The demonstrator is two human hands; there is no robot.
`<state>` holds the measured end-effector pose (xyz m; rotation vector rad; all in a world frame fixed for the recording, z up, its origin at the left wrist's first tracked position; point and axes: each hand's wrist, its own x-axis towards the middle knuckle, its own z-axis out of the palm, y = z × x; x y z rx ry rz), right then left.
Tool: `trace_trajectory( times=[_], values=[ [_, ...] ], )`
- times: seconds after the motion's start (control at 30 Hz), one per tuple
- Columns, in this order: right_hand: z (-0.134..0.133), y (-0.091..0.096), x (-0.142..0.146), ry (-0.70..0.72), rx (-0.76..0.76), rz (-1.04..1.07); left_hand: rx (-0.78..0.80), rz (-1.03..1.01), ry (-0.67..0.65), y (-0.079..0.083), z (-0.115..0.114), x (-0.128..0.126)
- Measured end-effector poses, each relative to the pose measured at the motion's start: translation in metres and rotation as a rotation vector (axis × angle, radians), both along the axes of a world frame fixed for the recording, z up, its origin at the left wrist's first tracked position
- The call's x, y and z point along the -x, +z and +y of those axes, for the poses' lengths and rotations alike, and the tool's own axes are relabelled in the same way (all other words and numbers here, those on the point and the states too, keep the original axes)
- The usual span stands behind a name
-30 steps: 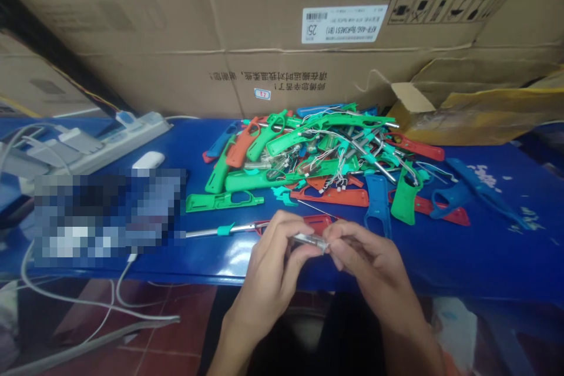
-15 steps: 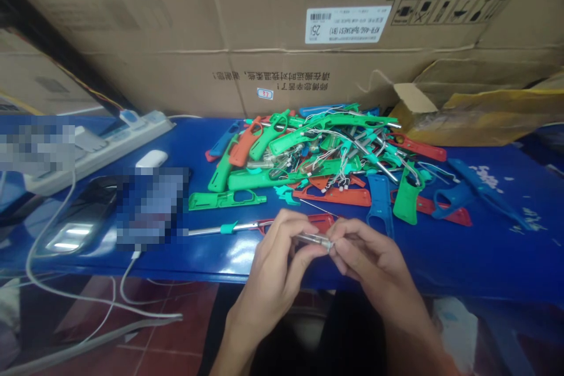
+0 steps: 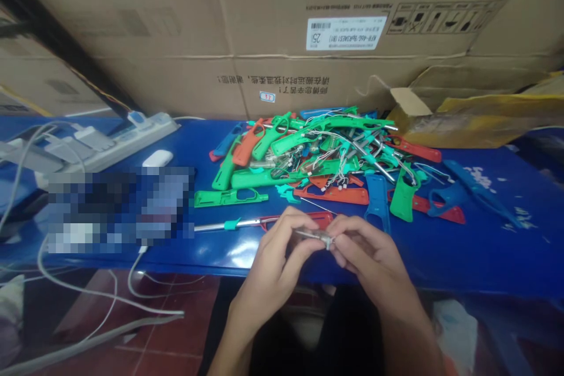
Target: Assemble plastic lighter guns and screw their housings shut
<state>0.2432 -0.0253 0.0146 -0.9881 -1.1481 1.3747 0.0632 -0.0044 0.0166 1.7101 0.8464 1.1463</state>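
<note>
My left hand (image 3: 275,264) and my right hand (image 3: 368,258) meet at the near edge of the blue table (image 3: 462,252). Both pinch a small clear and metal part (image 3: 315,236) between thumbs and fingertips. Just behind the hands lies a red plastic handle with a metal rod and a teal clip (image 3: 247,224). Farther back a pile of green, red and blue plastic handle shells (image 3: 326,158) is tangled with thin wires.
Large cardboard boxes (image 3: 282,41) wall off the back of the table. A white power strip (image 3: 110,141) and a white mouse (image 3: 157,158) sit at the left, with cables hanging over the edge. A torn cardboard flap (image 3: 476,117) lies at the right.
The hands have stayed together on the small part, shifting slightly up in view as the camera tilts. Nothing in the pile has moved.
</note>
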Motion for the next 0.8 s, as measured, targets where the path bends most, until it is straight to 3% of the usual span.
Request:
trace_trajectory(
  times=[0.2, 0.43, 0.8],
  values=[
    [-0.0019, -0.0041, 0.0007, -0.037, -0.006, 0.046, 0.079, -0.046, 0.035, -0.0004, -0.0011, 0.0011],
    [0.0002, 0.0028, 0.0054, -0.042, -0.194, -0.024, 0.161, -0.046, 0.030, 0.0004, -0.0026, 0.0027],
    [-0.0001, 0.0033, 0.0051, -0.059, -0.228, -0.085, 0.170, -0.009, 0.000, 0.0033, -0.0028, 0.0029]
  ],
)
